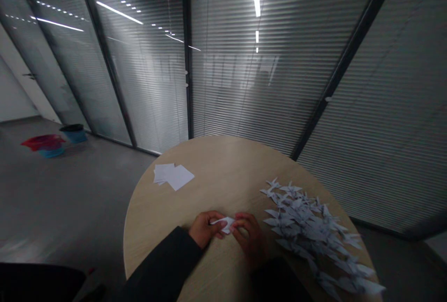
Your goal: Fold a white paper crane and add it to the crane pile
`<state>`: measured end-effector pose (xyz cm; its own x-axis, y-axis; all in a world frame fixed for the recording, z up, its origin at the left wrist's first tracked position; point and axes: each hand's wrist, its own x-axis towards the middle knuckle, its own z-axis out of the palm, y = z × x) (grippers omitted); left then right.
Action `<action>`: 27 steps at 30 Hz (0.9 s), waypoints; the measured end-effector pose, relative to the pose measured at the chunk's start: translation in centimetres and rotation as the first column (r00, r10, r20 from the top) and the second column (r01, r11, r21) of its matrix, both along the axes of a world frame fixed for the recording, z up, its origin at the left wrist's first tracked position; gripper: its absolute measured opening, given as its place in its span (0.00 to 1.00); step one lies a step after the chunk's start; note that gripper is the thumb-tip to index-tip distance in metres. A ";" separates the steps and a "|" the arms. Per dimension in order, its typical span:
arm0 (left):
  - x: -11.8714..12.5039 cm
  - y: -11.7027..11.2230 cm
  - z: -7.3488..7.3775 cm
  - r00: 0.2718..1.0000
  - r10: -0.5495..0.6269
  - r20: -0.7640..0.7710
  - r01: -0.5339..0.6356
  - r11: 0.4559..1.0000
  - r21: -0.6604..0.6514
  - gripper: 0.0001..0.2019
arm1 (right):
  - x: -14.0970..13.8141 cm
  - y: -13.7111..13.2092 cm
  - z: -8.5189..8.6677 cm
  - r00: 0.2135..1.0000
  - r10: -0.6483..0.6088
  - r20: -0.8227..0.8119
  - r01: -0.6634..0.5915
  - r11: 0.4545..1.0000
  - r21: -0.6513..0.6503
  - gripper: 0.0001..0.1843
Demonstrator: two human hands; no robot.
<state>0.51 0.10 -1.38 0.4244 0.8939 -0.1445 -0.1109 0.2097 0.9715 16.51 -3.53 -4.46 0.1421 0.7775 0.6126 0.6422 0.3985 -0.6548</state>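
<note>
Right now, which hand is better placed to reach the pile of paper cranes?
Probably the right hand: it sits next to the paper cranes, while the left hand is on the far side of the folded paper.

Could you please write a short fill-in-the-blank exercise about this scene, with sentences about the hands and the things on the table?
1. The folded piece between the left hand and the right hand is made of white ____.
2. The heap of origami cranes lies on the person's ____ side of the wooden table.
3. The top of this table is ____, and loose square sheets lie on it.

Missing words: paper; right; round.
</note>
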 end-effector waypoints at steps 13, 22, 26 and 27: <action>0.0 0.0 -0.2 1.000 -0.020 0.021 0.020 1.000 -0.014 0.25 | 0.1 0.0 0.1 1.000 -0.011 0.014 0.012 0.999 -0.039 0.05; 0.0 -0.5 1.0 0.999 -0.033 -0.005 0.033 0.999 -0.018 0.23 | 0.3 0.1 0.2 1.000 -0.021 0.015 0.022 0.998 -0.063 0.03; 0.1 -0.5 1.0 1.000 -0.026 0.000 0.026 0.999 -0.019 0.22 | 0.2 0.0 0.4 0.999 -0.009 -0.041 0.006 0.997 -0.077 0.04; 0.1 -0.5 1.0 1.000 -0.022 0.002 0.022 1.000 -0.018 0.22 | 0.2 0.0 0.4 0.996 -0.002 -0.085 -0.007 0.995 -0.100 0.04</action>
<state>0.57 -0.41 -0.41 0.4447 0.8813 -0.1596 -0.1080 0.2297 0.9673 16.66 -3.55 -4.03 0.1882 0.8350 0.5171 0.5818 0.3294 -0.7436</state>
